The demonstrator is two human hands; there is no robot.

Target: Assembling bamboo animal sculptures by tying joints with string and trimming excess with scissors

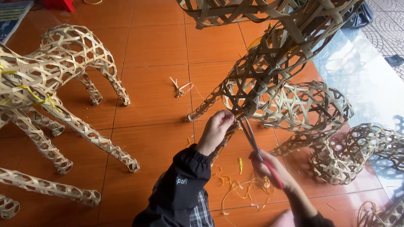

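Here, left hand (216, 128) pinching woven frame (269, 80), right hand (271, 168) gripping scissors (252, 136), probably shut, yellow scraps (240, 185) below.

The woven animal frame (269, 80) was all flat bamboo-looking strips, pale tan and matt, kinda rough at the edges; the scissors (256, 145) had dull grey metal blades and glossy red plastic handles; the floor (155, 46) was smooth orange-brown tile with a soft sheen; the left sleeve (185, 180) looked like black matt synthetic cloth; offcuts (240, 185) were yellowish, dry.
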